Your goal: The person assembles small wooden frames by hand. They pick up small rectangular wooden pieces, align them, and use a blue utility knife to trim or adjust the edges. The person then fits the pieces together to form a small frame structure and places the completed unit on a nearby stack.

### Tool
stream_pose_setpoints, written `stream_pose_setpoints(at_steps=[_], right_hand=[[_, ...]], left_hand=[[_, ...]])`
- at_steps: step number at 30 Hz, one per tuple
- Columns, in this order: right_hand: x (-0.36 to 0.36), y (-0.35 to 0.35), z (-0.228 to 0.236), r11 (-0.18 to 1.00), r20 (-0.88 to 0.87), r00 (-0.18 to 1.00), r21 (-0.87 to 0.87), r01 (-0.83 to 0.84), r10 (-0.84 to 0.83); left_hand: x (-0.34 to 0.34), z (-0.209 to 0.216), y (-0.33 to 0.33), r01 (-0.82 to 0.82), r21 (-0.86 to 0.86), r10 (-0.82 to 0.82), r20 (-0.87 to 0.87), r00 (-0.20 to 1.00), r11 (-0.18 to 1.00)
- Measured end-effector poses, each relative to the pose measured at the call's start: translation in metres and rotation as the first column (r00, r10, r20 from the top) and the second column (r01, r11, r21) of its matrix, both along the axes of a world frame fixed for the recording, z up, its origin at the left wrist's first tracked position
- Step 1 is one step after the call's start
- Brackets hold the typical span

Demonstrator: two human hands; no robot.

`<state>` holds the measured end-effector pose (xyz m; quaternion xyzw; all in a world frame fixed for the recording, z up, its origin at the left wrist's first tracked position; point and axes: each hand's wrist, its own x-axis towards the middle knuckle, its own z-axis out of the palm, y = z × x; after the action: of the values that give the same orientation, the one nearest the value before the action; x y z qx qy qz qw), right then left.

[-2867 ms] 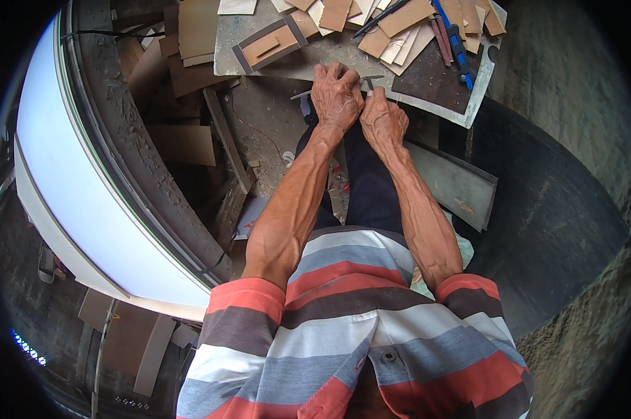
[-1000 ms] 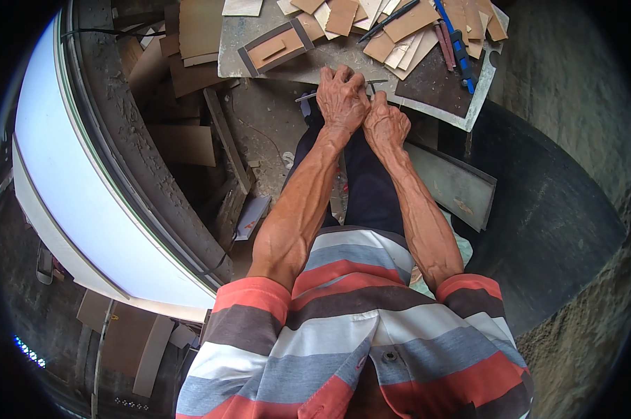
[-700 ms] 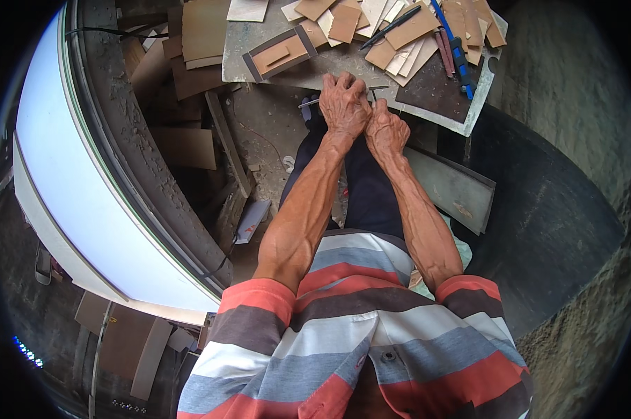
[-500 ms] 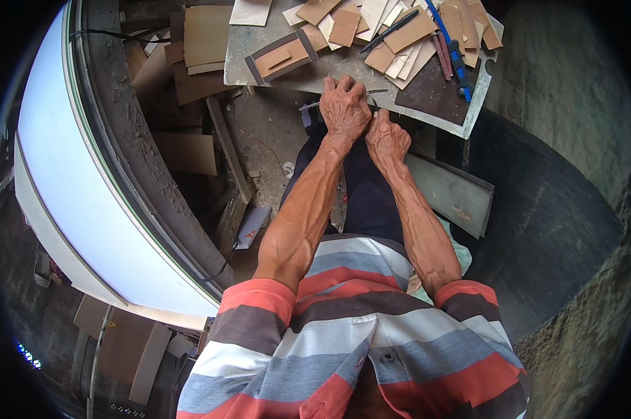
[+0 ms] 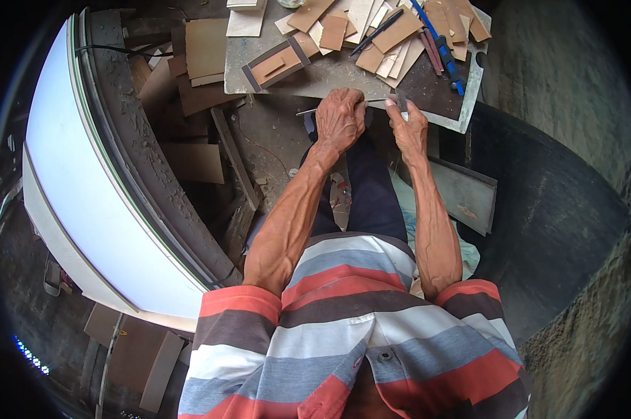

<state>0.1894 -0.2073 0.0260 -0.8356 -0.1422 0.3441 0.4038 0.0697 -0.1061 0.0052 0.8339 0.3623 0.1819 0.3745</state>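
My left hand (image 5: pixel 340 120) is closed around a thin metal rod (image 5: pixel 306 112), just off the near edge of the worktable. The rod pokes out on both sides of the fist, and its right end reaches toward my other hand. My right hand (image 5: pixel 409 130) pinches a small flat grey piece (image 5: pixel 401 100) upright between thumb and fingers, close to the rod's tip. Whether rod and piece touch is too small to tell. On the table, left of my hands, lies a small brown rectangular tray-like wooden piece (image 5: pixel 276 65) with dark end strips and a raised block.
Thin wood pieces (image 5: pixel 334 31) lie heaped on the worktable (image 5: pixel 315 85), with a black pen (image 5: pixel 377 31) and a blue cutter-like tool (image 5: pixel 449 66). A large white panel (image 5: pixel 99 181) stands at left. Boards (image 5: pixel 193 162) lean below it. A dark curved surface (image 5: pixel 546 209) is at right.
My right hand has moved right and up, away from the left, and the grey piece now shows in its fingers. My left hand has come slightly lower with the rod.
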Motion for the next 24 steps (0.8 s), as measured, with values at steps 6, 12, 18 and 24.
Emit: stream_pose_setpoints(at_steps=[6,12,18,24], right_hand=[[0.023,0.011,0.019,0.952,-0.033,0.951,0.016,-0.307,0.307],[0.035,0.005,0.004,0.907,-0.008,0.907,-0.015,-0.42,0.42],[0.029,0.0,-0.014,0.905,0.224,0.879,-0.043,-0.422,0.421],[0.032,0.007,0.005,0.925,0.153,0.915,-0.001,-0.379,0.375]], left_hand=[[0.005,0.017,-0.005,-0.034,-0.25,0.015,-0.077,0.997,0.968],[0.01,0.017,0.001,-0.046,-0.422,-0.017,-0.143,0.99,0.905],[0.02,0.021,0.004,-0.149,-0.555,0.027,-0.222,0.975,0.818],[0.033,0.019,-0.008,-0.2,-0.383,0.089,-0.287,0.954,0.902]])
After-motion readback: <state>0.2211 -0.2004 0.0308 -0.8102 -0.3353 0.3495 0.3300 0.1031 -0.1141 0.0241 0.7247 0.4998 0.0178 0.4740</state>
